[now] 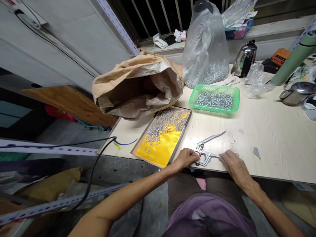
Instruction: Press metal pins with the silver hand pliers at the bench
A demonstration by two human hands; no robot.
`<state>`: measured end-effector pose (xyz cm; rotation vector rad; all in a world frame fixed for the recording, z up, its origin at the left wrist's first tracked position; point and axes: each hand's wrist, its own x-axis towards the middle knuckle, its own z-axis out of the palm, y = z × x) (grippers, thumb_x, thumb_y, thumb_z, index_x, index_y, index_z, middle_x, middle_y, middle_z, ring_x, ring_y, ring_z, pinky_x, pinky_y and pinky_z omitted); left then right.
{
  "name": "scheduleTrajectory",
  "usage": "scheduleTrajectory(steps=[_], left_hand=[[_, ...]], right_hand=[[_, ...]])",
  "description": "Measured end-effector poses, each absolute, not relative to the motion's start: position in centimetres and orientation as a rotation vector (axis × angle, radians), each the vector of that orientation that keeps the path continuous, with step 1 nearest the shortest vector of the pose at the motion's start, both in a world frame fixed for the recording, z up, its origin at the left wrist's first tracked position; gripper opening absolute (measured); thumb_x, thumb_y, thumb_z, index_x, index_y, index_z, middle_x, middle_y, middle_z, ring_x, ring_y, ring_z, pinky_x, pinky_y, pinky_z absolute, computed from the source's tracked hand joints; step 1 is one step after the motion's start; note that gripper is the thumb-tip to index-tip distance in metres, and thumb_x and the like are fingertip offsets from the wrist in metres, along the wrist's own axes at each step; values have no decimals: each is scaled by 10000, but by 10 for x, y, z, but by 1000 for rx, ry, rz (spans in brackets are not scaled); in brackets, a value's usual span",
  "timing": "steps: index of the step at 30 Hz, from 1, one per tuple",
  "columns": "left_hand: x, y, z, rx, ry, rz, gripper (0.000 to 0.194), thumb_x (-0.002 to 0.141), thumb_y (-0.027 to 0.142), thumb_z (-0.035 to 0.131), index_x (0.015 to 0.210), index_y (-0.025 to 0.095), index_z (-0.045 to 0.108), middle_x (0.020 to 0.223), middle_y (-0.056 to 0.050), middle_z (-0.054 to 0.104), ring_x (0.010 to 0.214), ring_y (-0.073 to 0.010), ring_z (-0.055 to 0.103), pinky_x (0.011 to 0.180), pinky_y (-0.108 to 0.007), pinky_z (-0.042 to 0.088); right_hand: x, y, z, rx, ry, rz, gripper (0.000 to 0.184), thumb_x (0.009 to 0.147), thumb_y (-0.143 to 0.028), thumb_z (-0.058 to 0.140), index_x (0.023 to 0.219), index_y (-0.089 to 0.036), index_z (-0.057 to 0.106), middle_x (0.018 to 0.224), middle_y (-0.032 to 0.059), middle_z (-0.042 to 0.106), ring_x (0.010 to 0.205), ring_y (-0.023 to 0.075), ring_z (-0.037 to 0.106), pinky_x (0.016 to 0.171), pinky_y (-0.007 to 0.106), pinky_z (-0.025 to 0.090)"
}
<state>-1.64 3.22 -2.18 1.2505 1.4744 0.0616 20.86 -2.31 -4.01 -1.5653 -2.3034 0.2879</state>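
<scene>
Head view, pliers: silver metal hand pliers with a coil spring (pixel 209 155), at the near edge of the pale wood-look tabletop (pixel 278 141), between both hands; handles spread. Lifted or resting, can't tell.
Left hand: left hand (pixel 186 158), at the jaw end, fingers bunched narrow beside a small red part (pixel 199 154); gripping the pliers or a small piece, can't tell.
Right hand: right hand (pixel 234 165), fingertips closed on the tip of the lower handle; upper handle untouched.
Tray: shallow rectangular tray lined in shiny yellow (pixel 160 155), left of and beyond the pliers; loose small silver metal pieces (pixel 164 121) mostly at its far end.
Basket: translucent green plastic basket (pixel 217 111), beyond the pliers, holding similar silver pieces.
Sack: open brown paper sack (pixel 120 75), beyond and left of the pliers.
Step in hand: judged as fingering or setting something at the pliers' jaw end; no squeezing yet.
Next move calls for: probably a steady lower handle and left fingertips clear of the jaws before any squeeze.
</scene>
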Motion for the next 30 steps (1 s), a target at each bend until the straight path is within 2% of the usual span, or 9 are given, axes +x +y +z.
scheduleTrajectory(steps=[10, 13, 14, 17, 21, 24, 30], left_hand=[[-20, 28, -35, 1161, 1409, -28, 274, 679, 397, 626, 667, 124, 608, 393, 71, 461, 331, -48, 380, 358, -167, 247], [-20, 26, -31, 1170, 1404, -33, 282, 698, 399, 606, 628, 127, 587, 361, 72, 441, 310, -45, 351, 359, -174, 225], [-20, 26, -30, 1171, 1401, -33, 278, 702, 391, 600, 608, 130, 573, 357, 71, 439, 307, -46, 348, 359, -176, 220], [-19, 26, -27, 1164, 1394, -30, 275, 702, 368, 594, 557, 143, 530, 361, 67, 444, 308, -49, 361, 357, -181, 220], [-17, 26, -26, 1158, 1415, -51, 304, 697, 405, 603, 560, 146, 522, 358, 71, 443, 305, -45, 367, 357, -174, 218], [-17, 26, -28, 1149, 1414, -58, 321, 692, 431, 607, 569, 147, 522, 355, 71, 443, 306, -48, 382, 356, -170, 225], [-20, 25, -30, 1134, 1398, -61, 346, 689, 458, 612, 565, 149, 515, 362, 65, 457, 306, -51, 392, 357, -173, 222]], right_hand=[[209, -23, -34, -1602, -2357, 342, 224, 925, -194, 381, 784, -204, 554, 777, 46, 548, 650, 153, 522, 566, 270, 397], [211, -19, -30, -1547, -2411, 420, 132, 898, -220, 447, 939, -195, 569, 870, 66, 563, 733, 175, 539, 611, 284, 436], [212, -16, -30, -1531, -2425, 421, 172, 879, -241, 492, 1028, -189, 558, 935, 84, 571, 795, 195, 546, 654, 304, 455], [215, -3, -30, -1541, -2458, 344, 491, 803, -309, 611, 1252, -189, 452, 1191, 144, 533, 1030, 281, 513, 794, 408, 471], [215, 20, -34, -1517, -2542, 353, 731, 746, -397, 660, 1372, -216, 329, 1417, 163, 375, 1286, 339, 342, 924, 495, 413], [214, 36, -37, -1467, -2629, 401, 820, 726, -469, 660, 1404, -199, 286, 1444, 181, 344, 1335, 349, 281, 956, 517, 378], [210, 50, -33, -1402, -2780, 376, 923, 616, -510, 736, 1365, -132, 351, 1351, 204, 452, 1257, 371, 382, 949, 516, 357]])
